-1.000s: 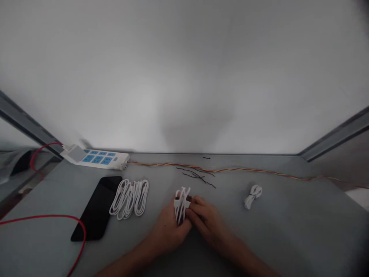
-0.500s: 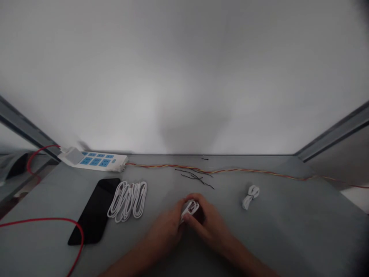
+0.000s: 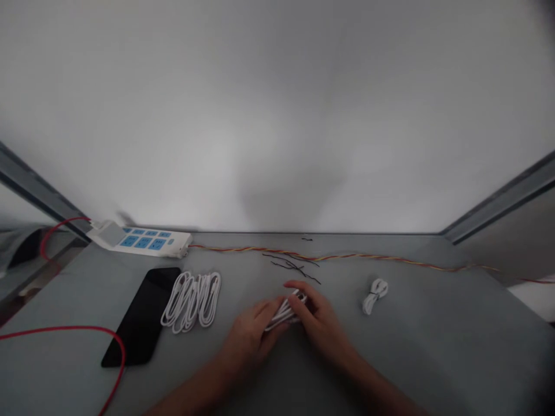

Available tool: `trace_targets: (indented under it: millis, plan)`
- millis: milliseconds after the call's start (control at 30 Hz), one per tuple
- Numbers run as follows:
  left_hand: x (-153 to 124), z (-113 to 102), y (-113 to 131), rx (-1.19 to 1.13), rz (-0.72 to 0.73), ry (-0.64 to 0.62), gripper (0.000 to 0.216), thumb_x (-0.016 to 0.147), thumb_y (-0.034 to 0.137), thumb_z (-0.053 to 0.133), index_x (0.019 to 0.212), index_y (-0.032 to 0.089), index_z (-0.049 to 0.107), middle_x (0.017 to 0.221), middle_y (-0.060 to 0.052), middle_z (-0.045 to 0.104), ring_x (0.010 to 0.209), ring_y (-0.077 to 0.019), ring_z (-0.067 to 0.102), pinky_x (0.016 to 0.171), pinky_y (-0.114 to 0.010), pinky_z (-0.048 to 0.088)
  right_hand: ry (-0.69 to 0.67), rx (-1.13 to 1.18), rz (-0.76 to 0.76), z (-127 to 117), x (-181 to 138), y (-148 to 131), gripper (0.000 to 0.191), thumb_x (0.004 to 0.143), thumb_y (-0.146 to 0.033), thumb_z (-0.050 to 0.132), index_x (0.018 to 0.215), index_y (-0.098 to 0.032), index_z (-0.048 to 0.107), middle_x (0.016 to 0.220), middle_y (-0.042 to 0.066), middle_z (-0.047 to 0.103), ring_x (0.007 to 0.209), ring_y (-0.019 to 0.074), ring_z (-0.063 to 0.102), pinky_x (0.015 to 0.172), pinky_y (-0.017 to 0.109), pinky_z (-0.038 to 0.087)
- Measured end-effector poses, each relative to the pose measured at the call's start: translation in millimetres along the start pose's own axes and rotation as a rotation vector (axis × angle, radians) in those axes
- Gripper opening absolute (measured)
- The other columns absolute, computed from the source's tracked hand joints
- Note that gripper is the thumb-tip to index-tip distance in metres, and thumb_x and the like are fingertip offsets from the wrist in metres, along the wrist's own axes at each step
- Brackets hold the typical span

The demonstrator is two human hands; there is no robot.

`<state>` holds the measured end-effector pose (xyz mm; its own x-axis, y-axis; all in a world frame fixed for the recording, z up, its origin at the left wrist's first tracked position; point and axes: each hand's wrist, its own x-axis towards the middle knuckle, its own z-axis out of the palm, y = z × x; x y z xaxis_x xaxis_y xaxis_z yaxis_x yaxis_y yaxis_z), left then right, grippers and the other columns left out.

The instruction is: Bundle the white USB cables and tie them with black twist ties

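Both my hands meet at the middle of the grey table [image 3: 433, 346], closed round a folded white cable bundle [image 3: 284, 312]. My left hand [image 3: 249, 335] pinches its near, left end. My right hand [image 3: 318, 320] curls over its far, right end, fingers wrapped on the strands. The bundle lies slanted just above the tabletop. Thin black twist ties [image 3: 295, 264] lie just beyond my fingers.
Several coiled white cables [image 3: 193, 299] lie to the left beside a black phone [image 3: 143, 315]. A small tied white cable [image 3: 375, 294] lies to the right. A white and blue power strip [image 3: 139, 240], a red cable [image 3: 113, 346] and a twisted red-yellow wire [image 3: 368, 256] run along the edges.
The bundle stood upright between my hands a second ago; it now lies lowered and slanted. My right hand has shifted over its far end and my left hand has drawn back slightly.
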<state>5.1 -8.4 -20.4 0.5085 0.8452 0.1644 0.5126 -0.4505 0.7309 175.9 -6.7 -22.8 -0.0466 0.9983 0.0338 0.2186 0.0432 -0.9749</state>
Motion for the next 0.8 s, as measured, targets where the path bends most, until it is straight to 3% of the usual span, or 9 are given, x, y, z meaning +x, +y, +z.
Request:
trace_targets:
  millis: [167, 333, 467, 600, 667, 800]
  plan:
    - [0, 3, 3, 0.020, -0.015, -0.039, 0.043, 0.094, 0.020, 0.033, 0.136, 0.018, 0.044, 0.116, -0.013, 0.060, 0.102, -0.0225, 0.060, 0.090, -0.037, 0.049, 0.008, 0.098, 0.035, 3, -1, -1, 0.030, 0.087, -0.051, 0.049, 0.085, -0.022, 0.058, 0.061, -0.004, 0.048, 0.050, 0.0115, 0.044, 0.047, 0.022, 0.035]
    - [-2, 0, 13, -0.078, -0.038, -0.059, 0.046, 0.095, 0.026, 0.036, 0.140, 0.019, 0.039, 0.119, -0.013, 0.056, 0.105, -0.0223, 0.058, 0.094, -0.036, 0.046, 0.037, 0.151, 0.107, 5, 0, 4, 0.033, 0.081, -0.054, 0.056, 0.081, -0.021, 0.058, 0.061, -0.004, 0.050, 0.050, 0.0106, 0.044, 0.045, 0.021, 0.035]
    - [1, -4, 15, -0.183, -0.070, -0.054, 0.041, 0.096, 0.027, 0.033, 0.135, 0.023, 0.046, 0.111, -0.009, 0.059, 0.101, -0.0198, 0.058, 0.093, -0.034, 0.045, 0.014, 0.214, 0.167, 3, 2, 2, 0.035, 0.077, -0.055, 0.060, 0.085, -0.020, 0.059, 0.052, -0.007, 0.044, 0.042, 0.0090, 0.039, 0.038, 0.020, 0.031]
    - [6, -8, 12, -0.264, -0.080, -0.069, 0.036, 0.095, 0.027, 0.040, 0.125, 0.021, 0.057, 0.104, -0.008, 0.064, 0.096, -0.0197, 0.059, 0.091, -0.032, 0.045, 0.022, 0.290, 0.161, 3, 2, -4, 0.038, 0.072, -0.051, 0.067, 0.093, -0.020, 0.060, 0.062, -0.004, 0.055, 0.044, 0.0089, 0.046, 0.039, 0.020, 0.038]
    - [7, -9, 12, -0.293, -0.081, -0.071, 0.033, 0.094, 0.028, 0.043, 0.120, 0.021, 0.062, 0.103, -0.007, 0.066, 0.097, -0.0203, 0.059, 0.091, -0.032, 0.044, 0.035, 0.282, 0.147, 3, 2, -3, 0.035, 0.071, -0.049, 0.069, 0.091, -0.020, 0.061, 0.066, -0.002, 0.059, 0.046, 0.0094, 0.049, 0.041, 0.021, 0.042]
    - [6, -9, 13, -0.363, -0.141, -0.094, 0.034, 0.092, 0.032, 0.048, 0.122, 0.024, 0.062, 0.098, -0.003, 0.070, 0.089, -0.0199, 0.063, 0.082, -0.029, 0.047, 0.063, 0.219, 0.108, 2, 2, 1, 0.031, 0.073, -0.047, 0.067, 0.084, -0.019, 0.062, 0.055, -0.003, 0.057, 0.044, 0.0112, 0.051, 0.043, 0.022, 0.043]
